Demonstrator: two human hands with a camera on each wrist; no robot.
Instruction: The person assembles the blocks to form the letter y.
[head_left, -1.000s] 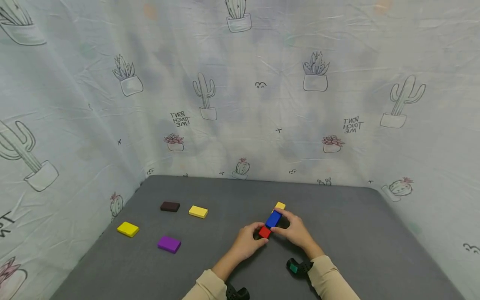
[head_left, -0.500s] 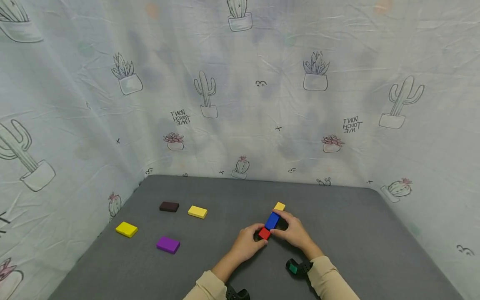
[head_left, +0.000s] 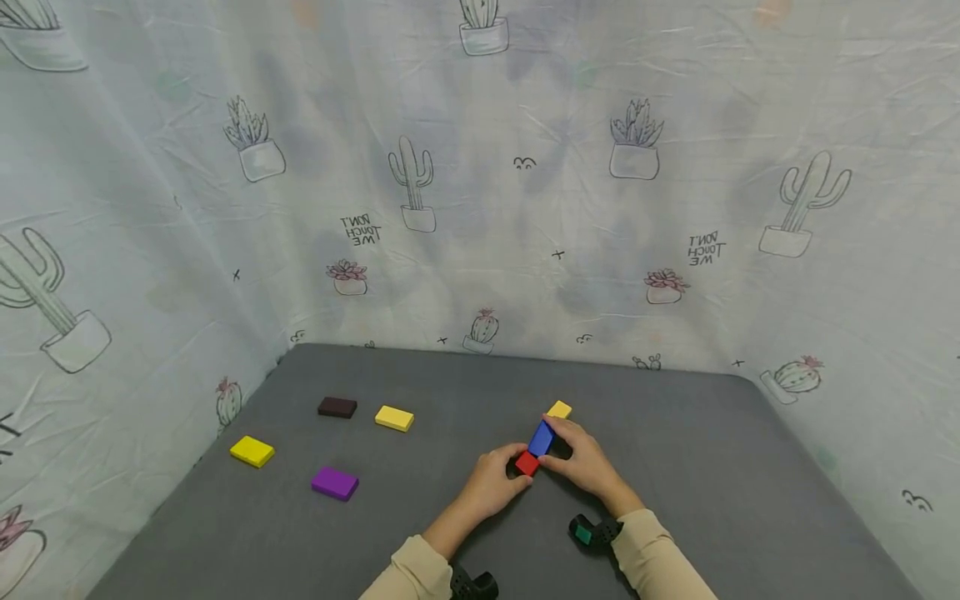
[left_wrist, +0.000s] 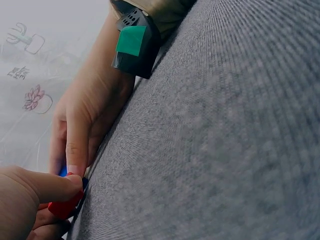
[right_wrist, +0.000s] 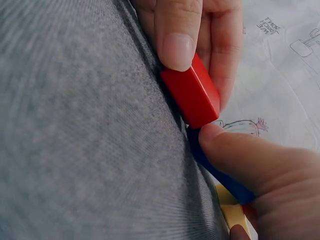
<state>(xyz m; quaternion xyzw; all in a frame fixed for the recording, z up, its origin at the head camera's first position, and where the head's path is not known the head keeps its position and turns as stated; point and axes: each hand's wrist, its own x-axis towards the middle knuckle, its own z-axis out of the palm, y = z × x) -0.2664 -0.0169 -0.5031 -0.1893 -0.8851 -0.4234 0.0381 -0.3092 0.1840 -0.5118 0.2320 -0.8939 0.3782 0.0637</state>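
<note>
In the head view, my left hand (head_left: 491,483) pinches a red block (head_left: 527,463) between thumb and fingers, low over the grey cloth. My right hand (head_left: 588,468) grips a blue block (head_left: 541,439) that meets the far end of the red one. Beyond the blue block lies a yellow block (head_left: 559,409), partly covered by the right fingers. Close up in the right wrist view, the left thumb presses on the red block (right_wrist: 192,95), and the right thumb lies on the blue block (right_wrist: 220,172). Most of the blue block is hidden in the left wrist view.
On the left of the grey table (head_left: 675,483) lie a dark brown block (head_left: 337,407), a yellow block (head_left: 394,418), a brighter yellow block (head_left: 252,451) and a purple block (head_left: 335,483). A cactus-print curtain (head_left: 480,167) encloses the back and sides.
The blue block has shifted slightly left between the right fingers, and its visible face looks more tilted. Both hands otherwise hold nearly the same place; the head view has moved slightly.
</note>
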